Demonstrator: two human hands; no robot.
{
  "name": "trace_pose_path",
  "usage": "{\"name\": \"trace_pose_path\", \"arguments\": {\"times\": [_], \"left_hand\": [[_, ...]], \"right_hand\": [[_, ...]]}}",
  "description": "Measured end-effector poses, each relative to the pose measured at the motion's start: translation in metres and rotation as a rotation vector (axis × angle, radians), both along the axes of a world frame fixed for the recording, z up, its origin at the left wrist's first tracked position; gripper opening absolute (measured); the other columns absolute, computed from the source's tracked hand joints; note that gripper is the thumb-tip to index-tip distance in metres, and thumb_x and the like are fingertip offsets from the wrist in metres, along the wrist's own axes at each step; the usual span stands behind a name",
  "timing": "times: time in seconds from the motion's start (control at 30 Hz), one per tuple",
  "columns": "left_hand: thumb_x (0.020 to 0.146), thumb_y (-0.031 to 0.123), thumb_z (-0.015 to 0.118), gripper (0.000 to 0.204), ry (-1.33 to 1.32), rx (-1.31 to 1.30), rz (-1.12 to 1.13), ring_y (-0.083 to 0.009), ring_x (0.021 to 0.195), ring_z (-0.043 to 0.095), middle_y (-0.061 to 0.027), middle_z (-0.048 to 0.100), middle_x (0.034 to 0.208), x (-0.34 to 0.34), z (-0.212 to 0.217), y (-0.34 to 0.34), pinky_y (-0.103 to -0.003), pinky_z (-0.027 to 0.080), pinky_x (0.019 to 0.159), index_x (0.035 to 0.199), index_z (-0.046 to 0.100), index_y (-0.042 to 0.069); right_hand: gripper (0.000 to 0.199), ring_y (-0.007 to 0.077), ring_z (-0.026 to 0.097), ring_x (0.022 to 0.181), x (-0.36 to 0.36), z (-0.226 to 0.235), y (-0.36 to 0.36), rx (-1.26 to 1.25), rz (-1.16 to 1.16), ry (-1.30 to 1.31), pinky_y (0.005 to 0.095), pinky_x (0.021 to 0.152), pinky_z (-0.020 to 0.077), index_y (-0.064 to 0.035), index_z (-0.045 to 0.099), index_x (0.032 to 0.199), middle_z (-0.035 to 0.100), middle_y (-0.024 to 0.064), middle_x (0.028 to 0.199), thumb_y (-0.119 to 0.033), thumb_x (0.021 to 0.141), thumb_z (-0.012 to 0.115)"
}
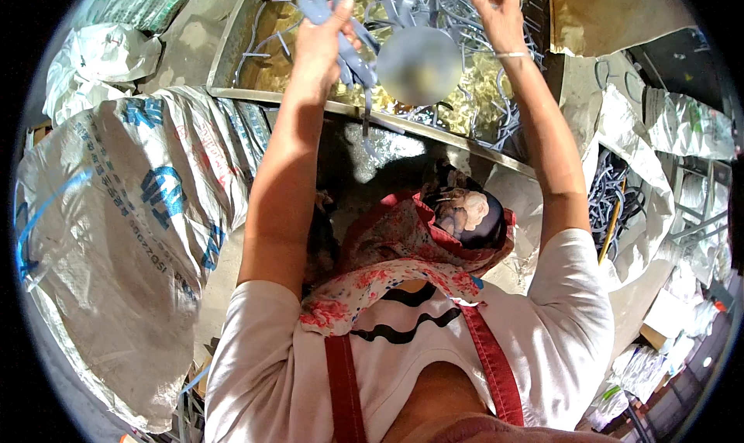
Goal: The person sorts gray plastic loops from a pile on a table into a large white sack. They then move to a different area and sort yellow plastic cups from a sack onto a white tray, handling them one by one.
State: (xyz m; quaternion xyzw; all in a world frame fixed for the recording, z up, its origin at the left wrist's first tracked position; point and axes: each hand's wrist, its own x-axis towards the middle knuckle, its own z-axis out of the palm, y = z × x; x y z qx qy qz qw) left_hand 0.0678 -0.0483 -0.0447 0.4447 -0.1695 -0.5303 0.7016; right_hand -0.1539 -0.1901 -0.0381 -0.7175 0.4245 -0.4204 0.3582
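Observation:
My left hand (324, 46) is closed around a bunch of flat grey plastic strips (356, 69), some hanging down over the near rim of a large metal-edged tray (263, 96). Further right, my right hand (500, 13) is raised above the tray with its fingers curled together; whatever is between them, if anything, is too small to make out. More thin grey strips (504, 125) lie tangled inside the tray over a yellowish, glinting bottom. A round patch in the tray's middle is blurred.
A big white woven sack (139, 234) fills the left side, with plastic bags (105, 59) beyond it. At right stands an open white sack (647, 160) of dark strips (612, 183) with a yellow stick (612, 222). Brown board (612, 17) lies at the far right.

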Motion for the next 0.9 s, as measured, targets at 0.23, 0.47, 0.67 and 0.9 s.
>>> {"name": "trace_pose_path", "arguments": {"times": [0.23, 0.47, 0.67, 0.9], "left_hand": [[0.082, 0.023, 0.065, 0.023, 0.292, 0.000, 0.115, -0.0150, 0.055, 0.048, -0.0020, 0.045, 0.061, 0.034, -0.014, -0.003, -0.032, 0.045, 0.052, 0.080, 0.050, 0.006], [0.082, 0.006, 0.059, 0.015, -0.413, -0.031, 0.489, -0.0183, 0.053, 0.059, -0.0139, 0.061, 0.073, 0.042, 0.019, 0.008, -0.028, 0.048, 0.046, 0.089, 0.054, -0.006], [0.078, 0.020, 0.066, 0.023, -1.089, 0.200, 0.259, -0.0098, 0.063, 0.062, -0.0054, 0.066, 0.071, 0.020, 0.012, 0.012, -0.023, 0.047, 0.060, 0.088, 0.065, -0.001], [0.076, 0.030, 0.067, 0.035, -1.141, 0.062, -0.141, -0.0163, 0.073, 0.060, -0.0093, 0.065, 0.083, -0.020, 0.025, 0.006, -0.030, 0.047, 0.069, 0.104, 0.062, 0.008]], "right_hand": [[0.024, 0.0132, 0.055, 0.075, -0.005, -0.095, 0.068, 0.477, 0.527, 0.218, 0.0267, 0.071, 0.0442, -0.0065, 0.055, 0.078, 0.058, 0.0046, 0.080, -0.028, 0.077, 0.066], [0.019, 0.0184, 0.059, 0.061, -0.039, -0.082, 0.036, -0.005, 0.303, 0.298, 0.0348, 0.057, 0.0477, -0.0043, 0.054, 0.081, 0.058, 0.0080, 0.066, -0.022, 0.085, 0.056], [0.024, 0.0312, 0.059, 0.062, -0.013, 0.027, 0.030, -0.512, 0.654, 0.992, 0.0408, 0.056, 0.0470, -0.0085, 0.056, 0.086, 0.059, 0.0127, 0.064, -0.033, 0.085, 0.053], [0.029, 0.0261, 0.057, 0.055, 0.030, 0.083, 0.023, -0.504, 0.686, 0.586, 0.0344, 0.052, 0.0454, -0.0054, 0.061, 0.084, 0.060, 0.0135, 0.065, -0.034, 0.081, 0.056]]}}
